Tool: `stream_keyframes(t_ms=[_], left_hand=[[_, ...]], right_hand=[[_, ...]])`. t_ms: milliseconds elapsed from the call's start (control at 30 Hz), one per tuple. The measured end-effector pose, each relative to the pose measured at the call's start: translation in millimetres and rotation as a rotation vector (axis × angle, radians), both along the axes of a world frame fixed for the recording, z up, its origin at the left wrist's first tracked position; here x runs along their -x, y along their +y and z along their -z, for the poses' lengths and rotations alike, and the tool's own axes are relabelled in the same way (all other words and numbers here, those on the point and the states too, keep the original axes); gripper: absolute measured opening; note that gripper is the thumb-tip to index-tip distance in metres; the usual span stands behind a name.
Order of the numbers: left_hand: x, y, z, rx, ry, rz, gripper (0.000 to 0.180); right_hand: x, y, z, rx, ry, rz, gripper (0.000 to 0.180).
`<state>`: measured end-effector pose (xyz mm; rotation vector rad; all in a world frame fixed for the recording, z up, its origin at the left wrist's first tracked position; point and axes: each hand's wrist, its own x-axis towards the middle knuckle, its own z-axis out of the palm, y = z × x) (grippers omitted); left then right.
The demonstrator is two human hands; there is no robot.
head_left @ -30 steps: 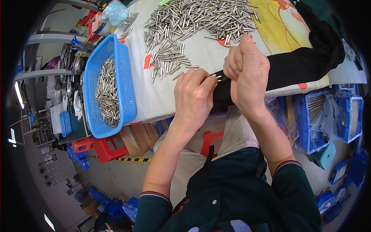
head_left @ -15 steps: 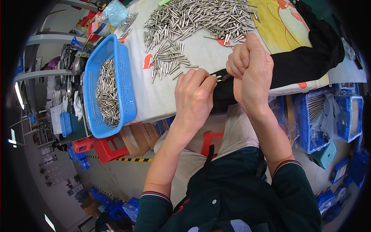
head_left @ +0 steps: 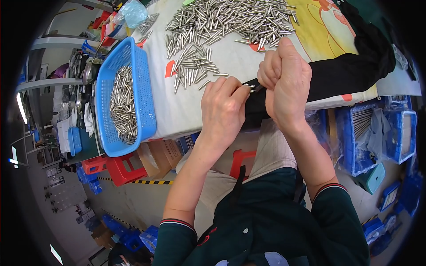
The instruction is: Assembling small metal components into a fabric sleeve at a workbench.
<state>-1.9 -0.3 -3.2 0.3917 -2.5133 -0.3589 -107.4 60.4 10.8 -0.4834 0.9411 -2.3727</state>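
Note:
My left hand (head_left: 223,104) is closed, pinching a small slotted metal pin (head_left: 251,88) whose end sticks out past the fingertips. My right hand (head_left: 286,82) makes a fist around a slim dark tool with a blade-like tip (head_left: 259,88). That tip reaches up to the end of the pin; whether it touches cannot be made out. Most of the tool is hidden inside the fist. Both hands are over a black cloth (head_left: 335,75) along the table's near edge. Beyond them a large heap of similar metal pins (head_left: 230,20) spreads over the tablecloth (head_left: 171,113).
At the left of the table stands a blue perforated basket (head_left: 148,104) holding many pins. A pale blue plastic bag (head_left: 134,14) lies behind it. Red stools (head_left: 125,170) and a cardboard box (head_left: 159,156) are below the table. Blue crates (head_left: 355,142) stand at the right.
My right hand has shifted slightly left, bringing the tool's tip closer to the pin. My left hand stays almost in place, still pinching the pin.

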Motion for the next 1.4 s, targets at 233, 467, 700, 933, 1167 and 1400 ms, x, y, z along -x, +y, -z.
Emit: stream_keyframes(t_ms=[233, 467, 700, 933, 1167, 1400], left_hand=[[-0.3, -1.5, -0.3, 0.036, -0.012, 0.018, 0.01], [-0.6, 1.8, 1.2, 0.046, 0.013, -0.023, 0.01], [-2.1, 1.9, -7.5, 0.07, -0.06, -0.016, 0.012], [-4.8, -0.7, -7.4, 0.009, -0.051, -0.075, 0.013], [-6.6, -1.6, -5.8, 0.003, -0.053, -0.058, 0.014], [-6.5, -2.0, -6.0, 0.015, -0.049, -0.049, 0.013]], right_hand=[[-10.8, -5.0, 1.3, -0.126, 0.264, 0.09, 0.042], [13.9, 7.4, -0.2, 0.081, -0.105, -0.028, 0.044], [23.8, 4.6, 2.0, 0.096, -0.092, -0.024, 0.043], [16.2, 1.3, 7.4, 0.12, -0.103, -0.085, 0.044], [15.1, -0.4, 5.0, 0.137, -0.136, -0.109, 0.044], [13.3, -5.4, 6.6, 0.118, -0.177, -0.016, 0.045]])
